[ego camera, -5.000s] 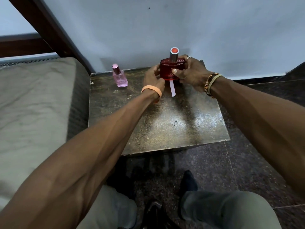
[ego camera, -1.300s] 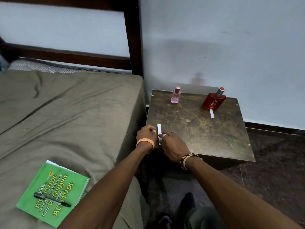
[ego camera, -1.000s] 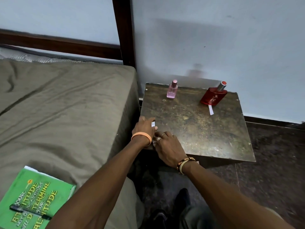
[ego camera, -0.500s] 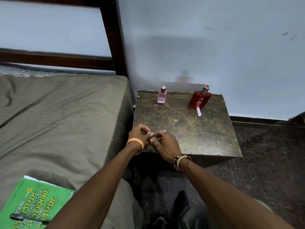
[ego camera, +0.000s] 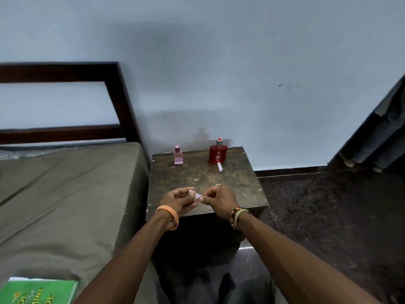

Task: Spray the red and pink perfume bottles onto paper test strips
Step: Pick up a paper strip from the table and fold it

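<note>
a paper strip, lately flat on the surface, is now pinched between the left hand and right hand at mid-frame, apparently readied for the pink bottle.

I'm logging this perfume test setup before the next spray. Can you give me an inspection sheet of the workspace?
Surface: dark, worn side table, bottles along its far edge.
Job's things: pink bottle upright, far left; red bottle upright, far right, with a paper strip lying in front of its base; a second strip held above the near edge.
Clutter: green book on the bed, bottom left.
Hands: left hand and right hand each pinch an end of the second strip.
Cables: nothing seen.
Surroundings: bed with wooden headboard on the left; pale wall behind; dark stone floor on the right.
</note>
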The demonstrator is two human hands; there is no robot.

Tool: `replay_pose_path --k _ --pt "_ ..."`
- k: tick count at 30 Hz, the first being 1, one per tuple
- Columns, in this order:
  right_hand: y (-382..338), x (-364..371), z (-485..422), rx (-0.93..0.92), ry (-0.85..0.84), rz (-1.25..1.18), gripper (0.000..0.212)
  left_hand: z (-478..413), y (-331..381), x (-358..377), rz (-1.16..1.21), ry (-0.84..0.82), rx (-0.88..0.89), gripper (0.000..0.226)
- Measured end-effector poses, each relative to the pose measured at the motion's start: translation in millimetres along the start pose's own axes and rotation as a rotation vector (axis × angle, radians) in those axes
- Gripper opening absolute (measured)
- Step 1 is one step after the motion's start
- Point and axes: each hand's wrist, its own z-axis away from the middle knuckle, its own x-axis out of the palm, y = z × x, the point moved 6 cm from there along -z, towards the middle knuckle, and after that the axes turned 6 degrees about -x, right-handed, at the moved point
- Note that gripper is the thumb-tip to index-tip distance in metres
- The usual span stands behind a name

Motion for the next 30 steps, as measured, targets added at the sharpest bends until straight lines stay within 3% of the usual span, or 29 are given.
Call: replay_pose_path --k 10,20,27,30 --pt "-31.0 -52.0 28.6 -0.095 0.135 0.222 0.020 39.7 29.3 40.8 -0.024 0.039 0.115 0.009" --pt "-56.1 -62.4 39.4 -0.191 0.118 0.350 0.014 53.2 42.7 45.3 -0.115 0.065 0.184 0.011" --pt "-84.5 -76.9 49.6 -0.329 0.380 0.574 0.014 61.6 55.4 52.2 -0.130 0.167 0.295 0.010" --pt "-92.9 -75.2 52.7 -0.378 0.389 0.597 0.012 67.7 61.4 55.0 -0.121 0.178 0.336 0.010"
